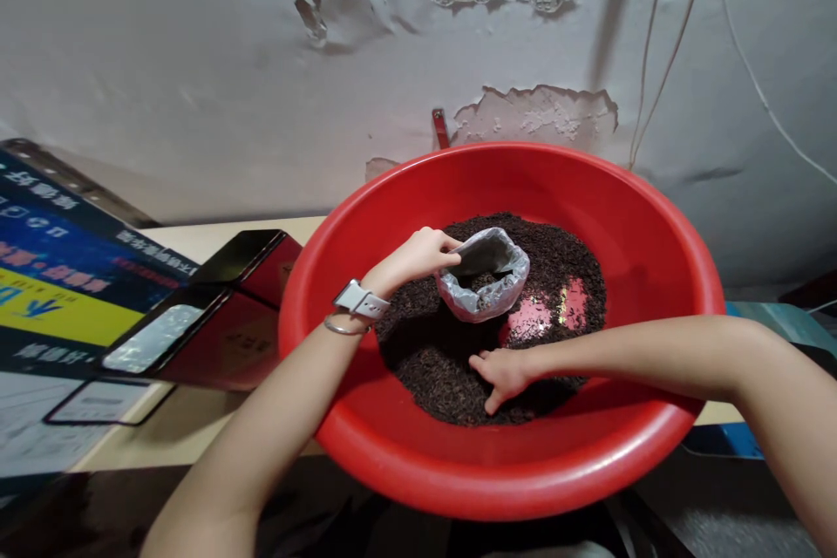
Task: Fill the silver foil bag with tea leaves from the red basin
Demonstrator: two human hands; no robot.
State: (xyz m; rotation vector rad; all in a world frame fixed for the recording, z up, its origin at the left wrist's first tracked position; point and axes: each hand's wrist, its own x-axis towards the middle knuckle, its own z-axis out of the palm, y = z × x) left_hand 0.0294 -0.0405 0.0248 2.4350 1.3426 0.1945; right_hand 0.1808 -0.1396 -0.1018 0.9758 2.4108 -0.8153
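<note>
A big red plastic basin (pixel 503 484) holds a heap of dark, loose flakes that look like tea leaves (pixel 438 375). Over the heap, my left hand (pixel 428 255) pinches the rim of a clear plastic bag (pixel 480 307) between thumb and fingers. The bag's mouth faces up, and some of the leaves lie inside it. My right hand (pixel 506 375) rests in the leaves just below the bag, thumb and fingers apart, some fingertips partly hidden. A pink patterned patch (pixel 529 318) shows through the leaves to the right of the bag.
Left of the basin, a dark red box (pixel 232 340) with a clear window lies on the pale table (pixel 176 445). Beside it stands a printed blue and yellow carton (pixel 65 279). The peeling wall (pixel 261 105) rises behind, with cords (pixel 673 52) hanging at right.
</note>
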